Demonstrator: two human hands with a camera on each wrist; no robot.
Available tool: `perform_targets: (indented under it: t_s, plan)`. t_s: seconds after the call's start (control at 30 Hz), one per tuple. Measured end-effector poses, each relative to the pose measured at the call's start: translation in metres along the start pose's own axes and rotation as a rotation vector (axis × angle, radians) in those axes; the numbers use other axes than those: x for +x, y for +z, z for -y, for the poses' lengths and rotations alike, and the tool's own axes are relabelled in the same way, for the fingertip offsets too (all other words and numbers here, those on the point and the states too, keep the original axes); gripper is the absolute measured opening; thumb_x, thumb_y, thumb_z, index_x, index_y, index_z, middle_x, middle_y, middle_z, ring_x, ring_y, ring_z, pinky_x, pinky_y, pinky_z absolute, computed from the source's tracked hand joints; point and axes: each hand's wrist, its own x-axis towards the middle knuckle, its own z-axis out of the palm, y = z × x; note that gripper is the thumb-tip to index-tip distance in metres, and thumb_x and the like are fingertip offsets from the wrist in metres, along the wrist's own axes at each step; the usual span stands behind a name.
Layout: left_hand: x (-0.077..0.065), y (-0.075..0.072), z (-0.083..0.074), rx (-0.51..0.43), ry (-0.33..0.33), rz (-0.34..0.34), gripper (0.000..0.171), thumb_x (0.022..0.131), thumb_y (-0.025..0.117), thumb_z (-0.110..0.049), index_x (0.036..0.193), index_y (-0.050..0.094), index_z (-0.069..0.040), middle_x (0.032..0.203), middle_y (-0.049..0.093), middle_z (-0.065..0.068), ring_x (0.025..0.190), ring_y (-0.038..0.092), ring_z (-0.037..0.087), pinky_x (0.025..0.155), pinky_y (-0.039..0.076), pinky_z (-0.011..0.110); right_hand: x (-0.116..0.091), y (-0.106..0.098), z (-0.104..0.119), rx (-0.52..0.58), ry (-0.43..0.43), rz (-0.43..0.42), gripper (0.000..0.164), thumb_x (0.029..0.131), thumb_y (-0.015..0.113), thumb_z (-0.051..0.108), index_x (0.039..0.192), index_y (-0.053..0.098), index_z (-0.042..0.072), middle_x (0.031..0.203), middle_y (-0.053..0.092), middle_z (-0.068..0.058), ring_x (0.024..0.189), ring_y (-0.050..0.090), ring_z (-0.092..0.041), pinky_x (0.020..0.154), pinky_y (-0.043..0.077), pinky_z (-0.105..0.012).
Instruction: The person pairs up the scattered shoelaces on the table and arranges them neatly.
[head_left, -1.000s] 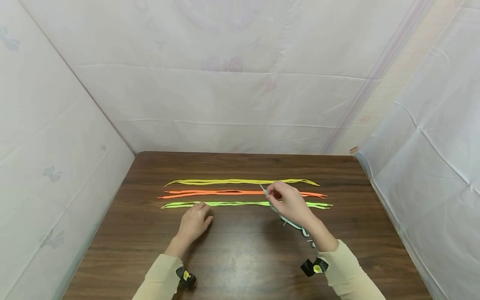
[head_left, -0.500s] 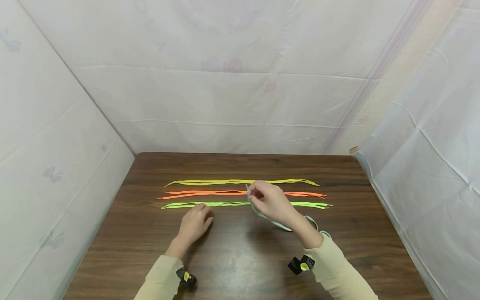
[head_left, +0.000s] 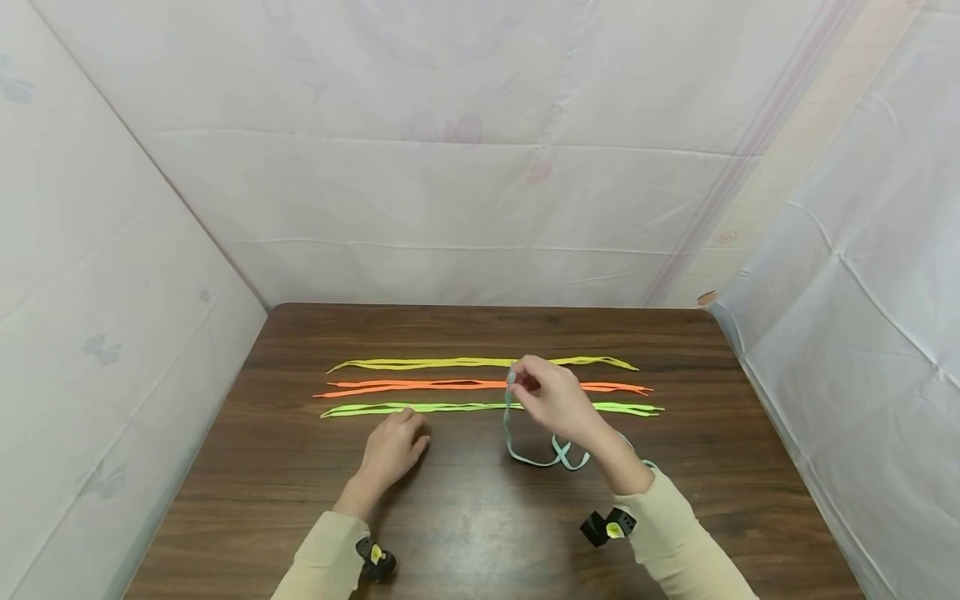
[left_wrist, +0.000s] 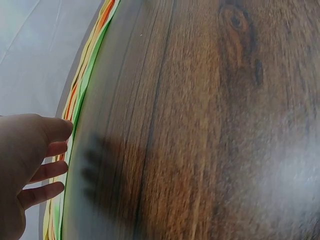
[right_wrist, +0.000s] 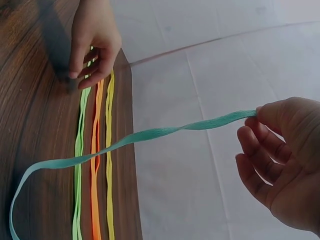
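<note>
My right hand point(head_left: 557, 402) pinches one end of a flat teal shoelace point(right_wrist: 152, 134) between thumb and fingertips, raised above the table. From there the lace hangs down and curls loosely on the wood under the right forearm. My left hand point(head_left: 390, 443) hovers or rests by the near edge of the lime-green laces point(head_left: 465, 407), its fingers loosely bent with nothing between them; whether the fingertips touch the laces cannot be told. Beyond the green strands lie orange laces point(head_left: 450, 385), then yellow laces point(head_left: 450, 363), all stretched out left to right in parallel rows.
The brown wood-grain table point(head_left: 480, 533) has its far edge close behind the yellow row. White printed sheeting point(head_left: 480, 200) hangs behind it and along both sides. Each wrist carries a small black camera.
My right hand has moved left overall with the teal lace, shifting slightly back right at the end. The lace now droops in loops on the table. My left hand stays nearly still.
</note>
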Motion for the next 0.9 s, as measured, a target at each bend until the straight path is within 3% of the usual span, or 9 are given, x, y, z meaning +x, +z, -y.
perform_targets:
  t_s: [0.53,0.9]
  plan:
    - [-0.003,0.007,-0.005,-0.012,0.075,-0.009,0.015,0.078,0.072,-0.015,0.091,0.067,-0.012,0.094,0.062,0.002,0.088,0.06,0.019,0.074,0.05,0.036,-0.021,-0.02,-0.039,-0.063,0.092,-0.06,0.011,0.085,0.063,0.005,0.088,0.057,0.014,0.079,0.058,0.006,0.068,0.052,-0.006,0.06,0.046,-0.023]
    - [-0.003,0.017,-0.024,-0.002,0.173,-0.038,0.015,0.077,0.073,-0.017,0.091,0.067,-0.013,0.09,0.061,-0.001,0.083,0.059,0.015,0.069,0.05,0.031,-0.047,-0.035,-0.07,-0.121,0.188,-0.123,0.012,0.083,0.062,0.003,0.085,0.057,0.013,0.075,0.057,0.005,0.065,0.051,-0.007,0.057,0.043,-0.023]
